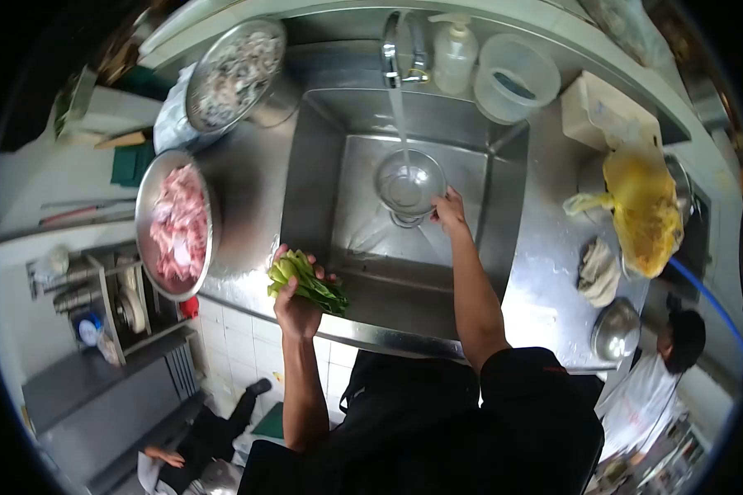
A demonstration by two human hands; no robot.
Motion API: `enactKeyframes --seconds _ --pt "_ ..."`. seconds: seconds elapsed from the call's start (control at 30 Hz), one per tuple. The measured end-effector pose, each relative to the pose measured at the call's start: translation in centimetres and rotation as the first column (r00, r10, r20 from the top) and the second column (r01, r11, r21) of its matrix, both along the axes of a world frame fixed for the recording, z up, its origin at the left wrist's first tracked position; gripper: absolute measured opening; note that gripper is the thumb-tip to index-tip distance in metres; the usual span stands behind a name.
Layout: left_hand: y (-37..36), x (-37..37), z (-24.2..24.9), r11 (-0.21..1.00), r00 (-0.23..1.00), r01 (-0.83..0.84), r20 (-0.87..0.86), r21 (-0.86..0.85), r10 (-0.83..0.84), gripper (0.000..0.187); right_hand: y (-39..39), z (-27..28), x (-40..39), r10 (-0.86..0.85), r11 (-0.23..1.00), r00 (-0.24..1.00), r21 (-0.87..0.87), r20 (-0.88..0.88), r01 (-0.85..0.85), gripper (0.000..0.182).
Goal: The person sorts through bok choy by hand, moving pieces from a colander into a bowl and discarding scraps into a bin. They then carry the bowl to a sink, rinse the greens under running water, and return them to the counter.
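At the centre of the frame the right hand (449, 208) reaches down into the steel sink (504, 157), its fingers closed on the rim of a small metal bowl (408, 186) that sits right under the tap (394, 51). Water runs straight into the bowl, and the grip on the rim looks meant to keep it steady beneath the stream.

Lower and left of centre, the left hand (295, 307) is clamped around a bunch of green leafy stalks (305, 279), held over the sink's front edge with the stalk ends up by the thumb and the leaves pointing in towards the basin, so any drips would fall inside rather than on the steel desk (545, 272).

At the left of the frame a wide pan of pink raw meat (178, 224) rests on the desk, and above it, upper left, another pan of greyish shellfish-like pieces (235, 73); both stand beside the sink, apart from the water. Behind the tap are a soap pump bottle (455, 51) and a clear plastic tub (516, 78). At the right lie a yellow bag (642, 206) and a crumpled cloth (599, 271). Another person in white (660, 371) stands at the lower right.
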State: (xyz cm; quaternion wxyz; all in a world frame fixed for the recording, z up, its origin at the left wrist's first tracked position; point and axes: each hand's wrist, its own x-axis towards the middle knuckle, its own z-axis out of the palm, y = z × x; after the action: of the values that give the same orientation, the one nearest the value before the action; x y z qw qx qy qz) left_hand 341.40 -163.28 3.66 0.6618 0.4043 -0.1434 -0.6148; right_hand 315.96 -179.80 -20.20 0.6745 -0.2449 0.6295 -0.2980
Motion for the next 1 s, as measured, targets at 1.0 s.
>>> enactKeyframes --seconds 1.0 --pt "-2.2 5.1 -3.8 0.903 0.88 0.354 0.239 0.244 -0.409 0.061 -7.6 8.7 6.6 0.344 0.764 0.378 0.022 -0.86 -0.645 0.035"
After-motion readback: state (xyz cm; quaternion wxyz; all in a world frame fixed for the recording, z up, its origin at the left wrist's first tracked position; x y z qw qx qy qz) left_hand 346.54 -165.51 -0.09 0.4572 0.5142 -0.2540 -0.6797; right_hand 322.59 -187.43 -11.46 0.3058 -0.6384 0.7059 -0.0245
